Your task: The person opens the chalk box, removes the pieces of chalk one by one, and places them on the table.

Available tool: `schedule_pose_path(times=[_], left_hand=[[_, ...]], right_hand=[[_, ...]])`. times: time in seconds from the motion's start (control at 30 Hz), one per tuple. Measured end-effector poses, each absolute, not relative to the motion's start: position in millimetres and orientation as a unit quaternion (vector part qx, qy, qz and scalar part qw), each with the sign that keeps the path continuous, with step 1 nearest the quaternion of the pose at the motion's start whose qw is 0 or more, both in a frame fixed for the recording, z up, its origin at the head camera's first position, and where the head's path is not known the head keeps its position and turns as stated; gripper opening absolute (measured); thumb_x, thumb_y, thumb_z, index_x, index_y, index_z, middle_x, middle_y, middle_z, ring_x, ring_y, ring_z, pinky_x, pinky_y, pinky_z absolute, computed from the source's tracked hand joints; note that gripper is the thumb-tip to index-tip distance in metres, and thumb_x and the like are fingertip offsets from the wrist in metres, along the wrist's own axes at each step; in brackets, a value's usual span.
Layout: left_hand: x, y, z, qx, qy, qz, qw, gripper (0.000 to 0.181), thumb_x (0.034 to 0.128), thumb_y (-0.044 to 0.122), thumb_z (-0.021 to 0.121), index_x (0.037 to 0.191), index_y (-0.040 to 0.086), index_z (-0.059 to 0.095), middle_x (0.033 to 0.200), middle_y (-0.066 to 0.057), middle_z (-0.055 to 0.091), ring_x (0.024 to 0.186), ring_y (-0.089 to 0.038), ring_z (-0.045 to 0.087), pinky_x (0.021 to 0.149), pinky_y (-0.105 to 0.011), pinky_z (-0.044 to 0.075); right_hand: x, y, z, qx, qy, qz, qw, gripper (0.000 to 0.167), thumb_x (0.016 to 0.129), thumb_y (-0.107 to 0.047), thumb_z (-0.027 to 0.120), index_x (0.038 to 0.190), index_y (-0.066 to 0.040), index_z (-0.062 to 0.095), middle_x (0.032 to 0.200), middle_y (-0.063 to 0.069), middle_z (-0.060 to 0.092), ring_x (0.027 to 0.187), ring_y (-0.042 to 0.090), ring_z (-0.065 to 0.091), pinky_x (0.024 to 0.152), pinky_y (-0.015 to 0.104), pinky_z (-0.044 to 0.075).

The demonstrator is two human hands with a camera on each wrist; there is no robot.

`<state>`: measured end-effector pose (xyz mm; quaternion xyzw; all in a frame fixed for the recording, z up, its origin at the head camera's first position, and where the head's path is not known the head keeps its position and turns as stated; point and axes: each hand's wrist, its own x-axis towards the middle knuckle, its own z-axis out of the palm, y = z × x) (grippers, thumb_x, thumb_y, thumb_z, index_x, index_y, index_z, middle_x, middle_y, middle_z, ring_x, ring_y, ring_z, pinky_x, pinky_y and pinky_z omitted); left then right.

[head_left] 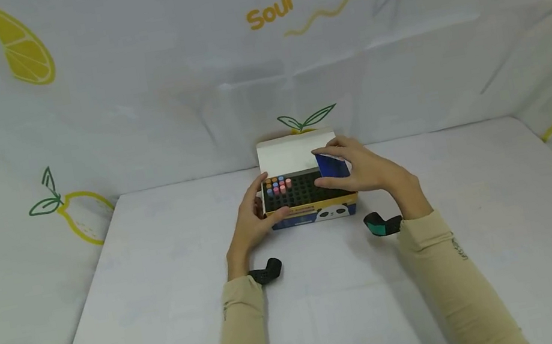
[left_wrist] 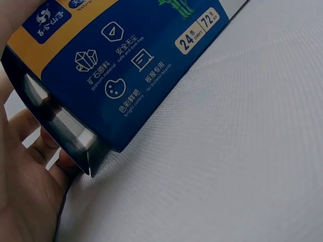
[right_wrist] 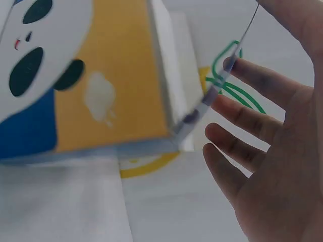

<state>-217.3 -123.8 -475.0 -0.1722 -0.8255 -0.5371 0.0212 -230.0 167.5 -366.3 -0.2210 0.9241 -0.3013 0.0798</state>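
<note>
A blue and yellow chalk box [head_left: 316, 214] with a panda on its front stands at the table's far edge, its white-lined lid [head_left: 284, 156] raised behind. Several coloured chalk sticks [head_left: 276, 186] sit upright in the left part of a black holed insert [head_left: 303, 190]. My left hand [head_left: 249, 223] grips the box's left end, thumb at the front. In the left wrist view, its fingers are partly hidden behind an end flap [left_wrist: 70, 128]. My right hand [head_left: 365, 166] holds the blue right end flap [head_left: 332, 166] upright between thumb and forefinger; the other fingers spread behind it.
The box stands on a white-covered table [head_left: 168, 312]. Close behind it rises a white cloth backdrop [head_left: 162, 112] printed with lemons and lettering. Black bands with small attachments [head_left: 269, 271] sit at both wrists, below the beige sleeves [head_left: 242, 330].
</note>
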Motion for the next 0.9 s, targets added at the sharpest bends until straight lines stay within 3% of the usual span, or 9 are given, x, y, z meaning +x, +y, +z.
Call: schedule_pose_path(times=[0.3,0.57,0.67,0.9], left_hand=[[-218,-124,-474,-0.175,-0.83,-0.529,0.022,0.1,0.0747,0.084,0.067,0.158,0.043,0.031,0.151,-0.004,0.046,0.066,-0.016,0.036,0.061,-0.025,0.034],[-217,-126,-475,-0.178,-0.83,-0.529,0.02,0.099,0.0777,0.078,0.07,0.16,0.039,0.031,0.15,-0.007,0.047,0.067,-0.015,0.037,0.062,-0.025,0.036],[-217,-127,-475,-0.179,-0.83,-0.527,0.021,0.099,0.0782,0.078,0.07,0.16,0.039,0.031,0.151,-0.007,0.046,0.067,-0.015,0.036,0.062,-0.026,0.035],[-218,-125,-475,-0.18,-0.831,-0.526,0.022,0.102,0.0746,0.084,0.067,0.159,0.04,0.031,0.146,-0.006,0.048,0.067,-0.015,0.035,0.062,-0.025,0.034]], right_hand=[[-218,225,-366,-0.194,0.882,-0.425,0.058,0.065,0.101,-0.025,0.064,0.158,-0.014,0.035,0.159,0.018,0.033,0.148,0.045,0.03,0.122,0.065,0.021],[-214,261,-387,-0.155,0.878,-0.447,0.074,0.072,0.091,-0.015,0.076,0.152,-0.008,0.039,0.149,0.017,0.042,0.136,0.038,0.038,0.121,0.066,0.022],[-214,261,-393,-0.15,0.887,-0.426,0.091,0.074,0.09,-0.019,0.079,0.152,-0.007,0.04,0.154,0.018,0.039,0.138,0.041,0.037,0.12,0.066,0.024],[-212,249,-405,-0.144,0.907,-0.371,0.138,0.069,0.092,-0.039,0.073,0.152,-0.017,0.047,0.16,0.02,0.034,0.149,0.046,0.025,0.113,0.074,0.023]])
